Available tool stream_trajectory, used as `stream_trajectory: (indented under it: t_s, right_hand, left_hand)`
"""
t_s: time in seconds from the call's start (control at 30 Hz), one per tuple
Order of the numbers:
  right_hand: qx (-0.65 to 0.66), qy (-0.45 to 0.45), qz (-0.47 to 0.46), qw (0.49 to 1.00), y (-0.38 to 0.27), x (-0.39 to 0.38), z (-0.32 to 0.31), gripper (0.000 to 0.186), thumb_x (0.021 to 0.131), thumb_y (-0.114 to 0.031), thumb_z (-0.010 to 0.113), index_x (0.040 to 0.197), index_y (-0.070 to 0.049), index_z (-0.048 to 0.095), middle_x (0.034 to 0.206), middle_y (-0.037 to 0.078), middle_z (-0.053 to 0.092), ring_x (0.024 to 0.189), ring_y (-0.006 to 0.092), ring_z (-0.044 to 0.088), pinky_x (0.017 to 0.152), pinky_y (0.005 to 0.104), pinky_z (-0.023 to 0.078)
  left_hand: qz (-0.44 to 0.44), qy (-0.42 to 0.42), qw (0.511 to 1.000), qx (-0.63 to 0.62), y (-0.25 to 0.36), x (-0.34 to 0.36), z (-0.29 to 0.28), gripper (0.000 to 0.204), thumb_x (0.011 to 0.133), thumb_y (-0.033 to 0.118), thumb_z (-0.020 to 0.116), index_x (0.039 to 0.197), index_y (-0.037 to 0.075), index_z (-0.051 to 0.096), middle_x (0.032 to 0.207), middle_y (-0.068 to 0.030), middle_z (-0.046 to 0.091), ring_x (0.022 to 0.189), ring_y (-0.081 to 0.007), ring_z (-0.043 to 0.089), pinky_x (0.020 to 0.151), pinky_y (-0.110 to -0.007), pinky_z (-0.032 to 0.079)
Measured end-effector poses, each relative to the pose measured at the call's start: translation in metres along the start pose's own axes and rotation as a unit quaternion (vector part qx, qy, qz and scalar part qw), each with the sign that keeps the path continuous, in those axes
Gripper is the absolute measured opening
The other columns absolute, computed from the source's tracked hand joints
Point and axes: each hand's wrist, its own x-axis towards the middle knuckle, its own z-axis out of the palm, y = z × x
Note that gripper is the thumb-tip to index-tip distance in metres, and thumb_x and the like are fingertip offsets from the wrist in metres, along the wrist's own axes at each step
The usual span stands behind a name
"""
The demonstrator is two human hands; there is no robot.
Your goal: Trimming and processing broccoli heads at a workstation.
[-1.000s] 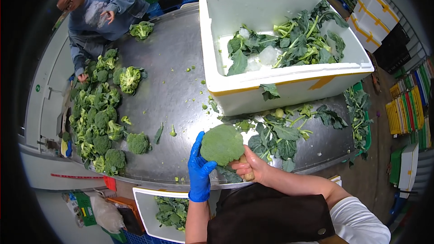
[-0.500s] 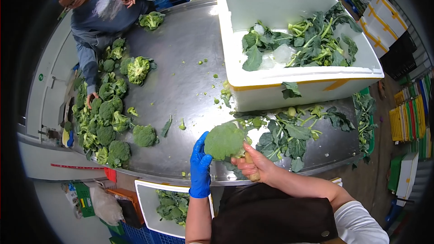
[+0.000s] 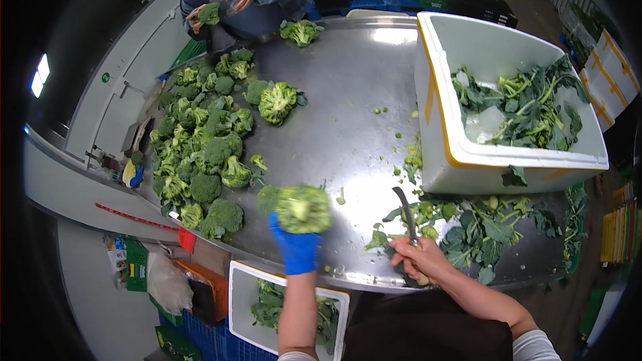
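Gripping broccoli head (image 3: 303, 210): left hand (image 3: 295, 247), fingers partly hidden; right hand (image 3: 421, 259), fingers curled round knife (image 3: 407, 214).

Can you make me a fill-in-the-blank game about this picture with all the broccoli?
1. The left hand holds some broccoli, and the glove on that hand is ____.
2. The right hand holds a ____ with a curved blade.
3. On the metal table, the big white box stands to the ____ of the broccoli pile.
4. The leaves inside the big white box are coloured ____.

Missing words: blue; knife; right; green.
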Motion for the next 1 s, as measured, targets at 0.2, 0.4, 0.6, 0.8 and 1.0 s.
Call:
stream_trajectory:
  t_s: [0.2, 0.4, 0.6, 0.8, 1.0]
  right_hand:
    - [-0.083, 0.084, 0.01, 0.993, 0.023, 0.007, -0.025, 0.022, 0.089, -0.022, 0.064, 0.085, -0.002, 0.057, 0.072, 0.007, 0.065, 0.04, 0.0062, 0.042, 0.035, 0.0234, 0.031]
    - [-0.301, 0.104, -0.172, 0.932, 0.04, 0.024, -0.035, 0.034, 0.087, -0.028, 0.068, 0.112, -0.007, 0.059, 0.087, 0.002, 0.065, 0.073, 0.0109, 0.057, 0.067, 0.0269, 0.047]
    - [-0.373, 0.137, -0.191, 0.898, 0.014, -0.028, -0.086, 0.034, 0.086, -0.03, 0.067, 0.109, -0.005, 0.061, 0.083, 0.008, 0.066, 0.07, 0.0206, 0.063, 0.066, 0.0331, 0.05]
    - [-0.404, 0.286, -0.26, 0.829, -0.098, -0.12, -0.118, 0.013, 0.081, -0.015, 0.071, 0.089, -0.004, 0.068, 0.078, 0.008, 0.07, 0.069, 0.0139, 0.068, 0.058, 0.0268, 0.053]
    - [-0.345, 0.366, -0.217, 0.837, -0.236, -0.114, -0.181, 0.025, 0.084, -0.027, 0.063, 0.085, -0.002, 0.066, 0.069, 0.007, 0.065, 0.06, 0.0094, 0.058, 0.057, 0.0282, 0.049]
  left_hand:
    - [0.146, 0.041, 0.988, -0.013, 0.156, 0.125, 0.0, 0.052, 0.09, 0.044, 0.047, 0.128, 0.008, 0.053, 0.132, -0.0121, 0.053, 0.12, -0.0305, 0.05, 0.102, -0.051, 0.038]
    - [0.319, 0.103, 0.928, 0.161, 0.239, 0.197, -0.027, 0.043, 0.094, 0.024, 0.051, 0.134, 0.008, 0.045, 0.141, -0.0154, 0.044, 0.13, -0.0321, 0.038, 0.108, -0.049, 0.032]
    - [0.173, -0.064, 0.92, 0.344, 0.062, 0.157, 0.061, 0.038, 0.093, 0.022, 0.053, 0.126, 0.004, 0.052, 0.13, -0.0117, 0.054, 0.117, -0.0259, 0.052, 0.097, -0.04, 0.041]
    - [0.09, -0.204, 0.851, 0.476, -0.066, 0.081, 0.168, 0.03, 0.088, 0.02, 0.056, 0.108, -0.002, 0.062, 0.108, -0.0141, 0.065, 0.099, -0.0266, 0.062, 0.081, -0.037, 0.049]
    - [0.134, -0.354, 0.795, 0.474, -0.128, 0.03, 0.259, 0.029, 0.082, 0.021, 0.064, 0.096, -0.005, 0.064, 0.099, -0.019, 0.066, 0.094, -0.0276, 0.063, 0.082, -0.037, 0.05]
